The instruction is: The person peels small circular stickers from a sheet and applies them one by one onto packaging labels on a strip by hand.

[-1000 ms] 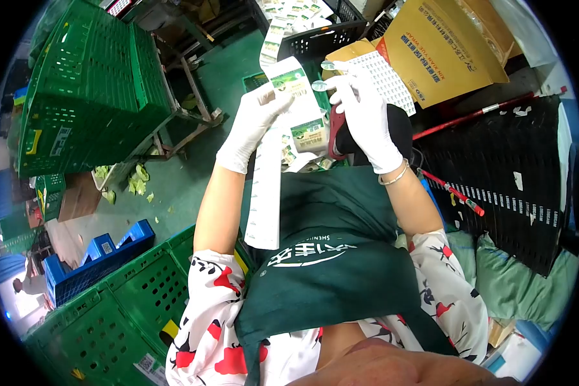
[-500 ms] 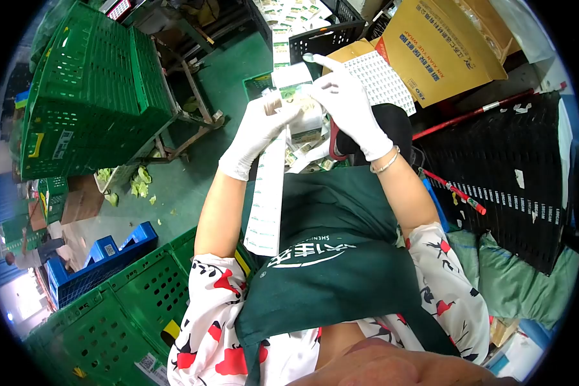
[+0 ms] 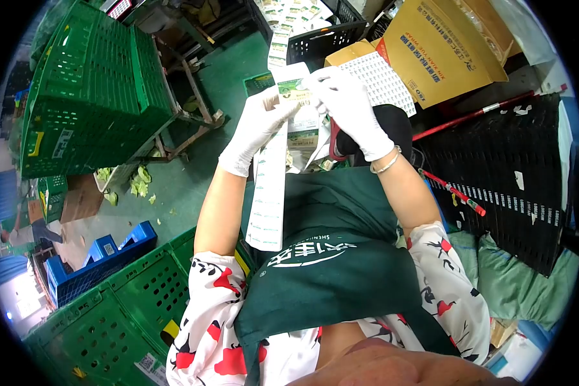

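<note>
My left hand (image 3: pixel 258 125), in a white glove, is closed on a strip of printed labels (image 3: pixel 266 206) that hangs down over the dark green apron (image 3: pixel 341 257). Between my hands lies a green-and-white label (image 3: pixel 293 90) of a printed label band. My gloved right hand (image 3: pixel 347 103) has its fingers bent together at this label's right edge; whether it pinches anything is hidden. Below the hands are a stack of similar labels (image 3: pixel 303 139) and a red handle (image 3: pixel 334 138). Upward, the band (image 3: pixel 278 48) runs to a black crate (image 3: pixel 328 44) heaped with labels.
A white sheet of small stickers (image 3: pixel 379 80) leans by a cardboard box (image 3: pixel 441 51) on the right. Black crates (image 3: pixel 495 174) and a red pole (image 3: pixel 469 116) stand beyond. Green crates (image 3: pixel 83 96) and a blue crate (image 3: pixel 100 264) are at left; a person (image 3: pixel 42 231) is far off.
My right hand's index finger, which was stretched out with a small dark round thing at its tip, has bent in to the label. The hanging strip shifted slightly; the distant person moved.
</note>
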Tool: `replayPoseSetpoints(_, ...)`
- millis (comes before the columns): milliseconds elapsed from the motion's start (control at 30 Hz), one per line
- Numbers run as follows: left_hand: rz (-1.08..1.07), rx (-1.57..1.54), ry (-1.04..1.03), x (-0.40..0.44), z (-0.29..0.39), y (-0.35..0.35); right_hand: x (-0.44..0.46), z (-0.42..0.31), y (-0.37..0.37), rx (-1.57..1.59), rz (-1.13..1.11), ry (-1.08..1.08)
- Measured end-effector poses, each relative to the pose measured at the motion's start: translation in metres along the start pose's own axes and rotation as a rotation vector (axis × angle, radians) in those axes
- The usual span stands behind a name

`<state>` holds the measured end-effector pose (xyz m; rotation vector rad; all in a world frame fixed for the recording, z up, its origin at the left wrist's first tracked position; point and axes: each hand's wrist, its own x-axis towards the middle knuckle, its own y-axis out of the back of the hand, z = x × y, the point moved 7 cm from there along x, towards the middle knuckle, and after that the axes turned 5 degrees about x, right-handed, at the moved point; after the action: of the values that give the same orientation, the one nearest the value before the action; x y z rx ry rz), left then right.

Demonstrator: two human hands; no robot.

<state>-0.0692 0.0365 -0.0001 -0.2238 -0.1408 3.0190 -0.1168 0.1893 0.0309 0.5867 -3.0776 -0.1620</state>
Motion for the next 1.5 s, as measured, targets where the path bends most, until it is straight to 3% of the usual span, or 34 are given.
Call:
replayPoseSetpoints(167, 0.033, 0.007, 0.027, -0.002, -0.002, 0.004, 0.015, 0.016, 0.009, -0.682, 0.161, 0.194)
replayPoseSetpoints(267, 0.219, 0.018, -0.056, 0.001, -0.003, 0.022, 0.021, 0.053, 0.024, -0.578, 0.154, 0.159)
replayPoseSetpoints(333, 0.455, 0.168, -0.036, 0.006, -0.012, 0.056, -0.005, 0.039, 0.015, -0.029, 0.013, -0.158)
replayPoseSetpoints(367, 0.559, 0.114, -0.153, 0.005, -0.009, 0.064, -0.015, 0.050, 0.008, 0.051, -0.085, -0.134)
replayPoseSetpoints(500, 0.871, 0.200, -0.374, 0.001, -0.007, 0.090, -0.073, 0.026, -0.020, 0.036, -0.174, -0.115)
replayPoseSetpoints(633, 0.886, 0.303, -0.298, -0.001, -0.007, 0.094, -0.078, 0.033, -0.014, -0.086, -0.084, -0.085)
replayPoseSetpoints(833, 0.854, 0.238, -0.380, -0.005, 0.010, 0.085, -0.071, 0.016, -0.004, -0.165, -0.038, 0.017)
replayPoseSetpoints(933, 0.933, 0.268, -0.450, -0.009, 0.014, 0.082, -0.072, 0.010, 0.001, 0.191, 0.131, 0.031)
replayPoseSetpoints(967, 0.963, 0.267, -0.471, -0.009, 0.014, 0.084, -0.071, 0.013, 0.004, 0.174, 0.172, 0.042)
replayPoseSetpoints(1100, 0.981, 0.200, -0.463, -0.008, 0.010, 0.086, -0.073, 0.013, -0.002, 0.438, 0.176, 0.043)
replayPoseSetpoints(1333, 0.991, 0.190, -0.571, -0.013, 0.024, 0.078, -0.061, 0.033, 0.019, 0.178, 0.289, -0.100)
replayPoseSetpoints(1500, 1.034, 0.263, -0.551, -0.018, 0.035, 0.082, -0.044, 0.019, 0.033, 0.019, 0.167, 0.093)
